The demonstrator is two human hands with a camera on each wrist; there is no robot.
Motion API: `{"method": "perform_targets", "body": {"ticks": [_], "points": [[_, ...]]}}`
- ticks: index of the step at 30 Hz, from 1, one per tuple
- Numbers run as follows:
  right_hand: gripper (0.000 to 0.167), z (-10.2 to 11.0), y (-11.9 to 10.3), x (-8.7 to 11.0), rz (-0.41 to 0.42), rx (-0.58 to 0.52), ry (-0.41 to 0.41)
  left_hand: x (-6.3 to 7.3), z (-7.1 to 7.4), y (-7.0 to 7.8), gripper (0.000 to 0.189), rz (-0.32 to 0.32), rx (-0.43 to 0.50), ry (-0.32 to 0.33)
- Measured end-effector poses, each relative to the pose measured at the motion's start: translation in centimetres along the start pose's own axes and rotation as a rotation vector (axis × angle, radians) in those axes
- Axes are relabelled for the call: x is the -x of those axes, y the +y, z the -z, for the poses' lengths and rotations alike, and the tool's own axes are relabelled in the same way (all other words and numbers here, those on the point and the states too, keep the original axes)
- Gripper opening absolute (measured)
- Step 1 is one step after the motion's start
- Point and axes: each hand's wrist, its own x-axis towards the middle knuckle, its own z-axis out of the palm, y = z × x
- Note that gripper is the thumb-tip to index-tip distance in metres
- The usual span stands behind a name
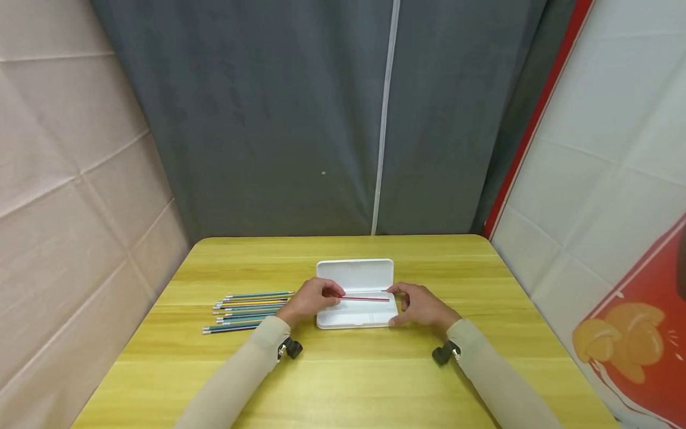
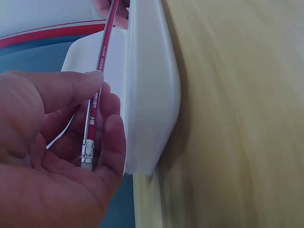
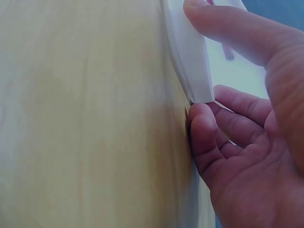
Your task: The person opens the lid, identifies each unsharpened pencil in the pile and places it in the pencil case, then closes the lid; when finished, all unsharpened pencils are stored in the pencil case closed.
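Across the pale yellow, wood-grained counter (image 1: 343, 381), with its rounded far corners, a white pencil case (image 1: 356, 319) lies open near the middle, its lid (image 1: 355, 274) folded back on the far side. The left hand (image 1: 313, 301) pinches a red pencil (image 1: 367, 299) between thumb and fingers near its eraser end, and the pencil stretches sideways over the case's tray; whether its far end touches the bottom cannot be told. The right hand (image 1: 422, 307) grips the right end of the case, thumb at the near corner and fingers towards the hinge side. To the left, just beside the left hand, a loose bunch of pencils (image 1: 246, 310) in green, yellow and dark colours lies on the counter, eraser ends pointing left.

Beyond the counter's far edge hangs a dark grey curtain (image 1: 257, 119), crossed top to bottom by a narrow white strip (image 1: 384, 107). Creased off-white sheeting (image 1: 69, 179) covers the left side; a white sheet (image 1: 600, 131) with a red border (image 1: 536, 119) covers the right, its lower part printed with a red patch (image 1: 659, 369) and orange-yellow shapes.
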Motion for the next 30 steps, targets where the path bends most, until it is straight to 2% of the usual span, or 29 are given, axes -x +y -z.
{"method": "perform_targets", "body": {"ticks": [4,9,15,21,30], "points": [[0.077,-0.1,0.1,0.0,0.014,-0.011,-0.006,-0.4,-0.7,0.2,0.012,-0.018,-0.009,-0.014],[0.078,-0.2,-0.1,0.1,0.039,-0.008,-0.01,-0.3,-1.2,0.7,0.012,-0.003,-0.033,-0.014],[0.08,-0.1,-0.2,0.2,0.016,-0.002,-0.002,-0.3,-1.6,1.1,0.014,-0.019,-0.054,-0.025],[0.079,-0.1,-0.3,0.3,0.011,-0.011,-0.001,-0.5,-1.8,1.2,0.017,-0.001,-0.045,-0.037],[0.078,-0.1,-0.5,0.3,0.004,-0.012,0.0,-0.6,-2.0,0.9,0.014,-0.023,-0.04,-0.051]]}}
